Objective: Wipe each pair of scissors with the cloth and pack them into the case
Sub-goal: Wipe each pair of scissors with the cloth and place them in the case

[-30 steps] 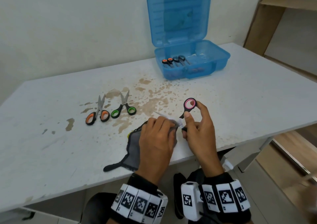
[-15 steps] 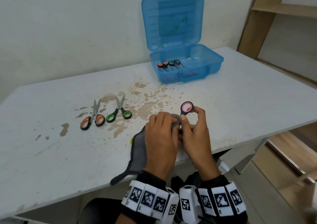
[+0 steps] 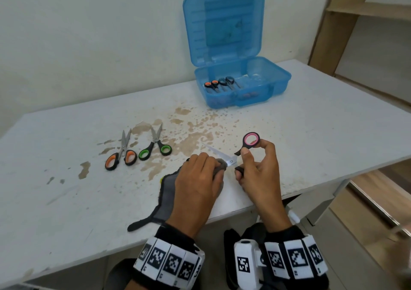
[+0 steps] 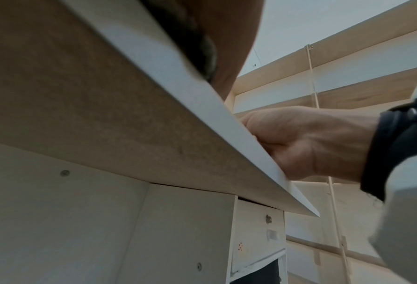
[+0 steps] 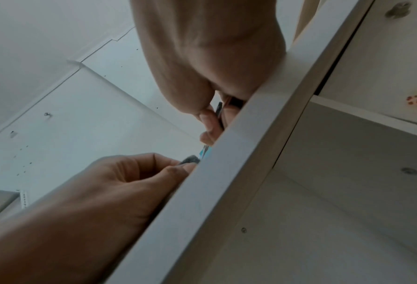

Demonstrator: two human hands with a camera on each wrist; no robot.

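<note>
Scissors with orange handles (image 3: 121, 157) lie furthest out to the left of the left hand (image 3: 198, 179), and the green-handled scissors (image 3: 155, 148) sit just beside them, both flat on the stained tabletop (image 3: 66, 200). That left hand has its fingers curled round the grey cloth (image 3: 167, 197), bunched against a blade of the pink-handled scissors (image 3: 241, 148); the rest of the cloth trails back past the wrist to the tabletop's near edge. Just right of it, the right hand (image 3: 259, 170) pinches the pink-handled scissors by their handles, blades spread open, one pink ring raised above the thumb. Well beyond both hands, the blue case (image 3: 242, 83) stands open with two pairs of scissors (image 3: 220, 84) already inside
</note>
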